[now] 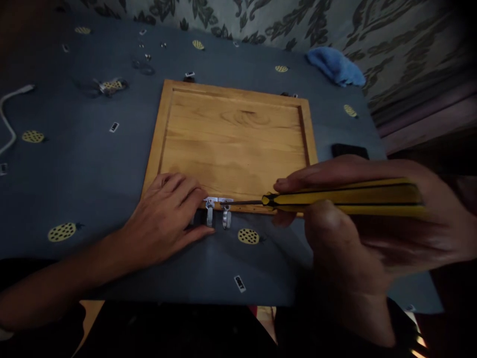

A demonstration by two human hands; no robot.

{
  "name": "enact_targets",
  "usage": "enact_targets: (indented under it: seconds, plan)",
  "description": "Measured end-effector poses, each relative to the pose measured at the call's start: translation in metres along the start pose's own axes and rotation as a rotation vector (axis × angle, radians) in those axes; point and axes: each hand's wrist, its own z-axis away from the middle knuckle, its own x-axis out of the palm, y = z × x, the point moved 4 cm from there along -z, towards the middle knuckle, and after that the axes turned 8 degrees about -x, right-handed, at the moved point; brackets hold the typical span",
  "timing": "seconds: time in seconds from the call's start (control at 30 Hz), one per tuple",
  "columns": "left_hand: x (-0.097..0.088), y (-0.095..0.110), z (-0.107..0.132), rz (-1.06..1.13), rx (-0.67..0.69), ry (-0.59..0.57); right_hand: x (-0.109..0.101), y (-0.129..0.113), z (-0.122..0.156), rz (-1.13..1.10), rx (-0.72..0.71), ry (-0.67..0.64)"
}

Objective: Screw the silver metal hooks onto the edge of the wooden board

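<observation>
A wooden panel (238, 139) with a raised frame lies flat, its near edge towards me. Two small metal fittings (209, 215), looking like clasps or hinges, sit side by side on that edge. My left hand (167, 214) is closed over the near edge, fingers on the wood and thumb below, close beside the left fitting. In my right hand (346, 243) is a screwdriver (343, 198) with a yellow and black handle, held almost level. The shaft points left, and its tip is at the right fitting; whether it touches a screw I cannot tell.
The panel rests on a blue-grey tablecloth (93, 174) printed with pineapples. A blue cloth (335, 66) lies at the back right, a dark flat object (349, 150) near the panel's right side. Small loose parts (148, 57) and a white cable (8, 119) are on the left.
</observation>
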Motion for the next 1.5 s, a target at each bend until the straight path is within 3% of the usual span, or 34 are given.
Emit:
enact_targets:
  seconds: [0.07, 0.13, 0.3, 0.53, 0.93, 1.27, 1.5]
  plan:
    - [0.000, 0.000, 0.000, 0.003, 0.002, -0.001, 0.002, 0.001, 0.002, -0.050, 0.024, 0.161]
    - [0.001, 0.000, 0.000, 0.004, -0.001, -0.002, 0.009, 0.001, 0.002, -0.054, -0.010, 0.210]
    - [0.002, 0.000, 0.000, -0.001, -0.016, -0.007, 0.020, 0.001, 0.000, -0.114, -0.072, 0.148]
    - [0.000, 0.000, -0.001, -0.002, -0.007, 0.004, 0.021, 0.000, -0.004, -0.086, -0.056, 0.070]
    - [0.002, 0.000, 0.000, -0.007, -0.020, -0.004, 0.020, -0.010, -0.005, -0.102, -0.196, -0.095]
    - [0.002, 0.000, 0.001, -0.008, -0.022, -0.003, 0.022, -0.002, -0.006, -0.164, -0.095, -0.057]
    - [0.001, -0.001, 0.000, 0.012, -0.012, 0.009, 0.024, -0.006, -0.009, -0.080, -0.154, -0.036]
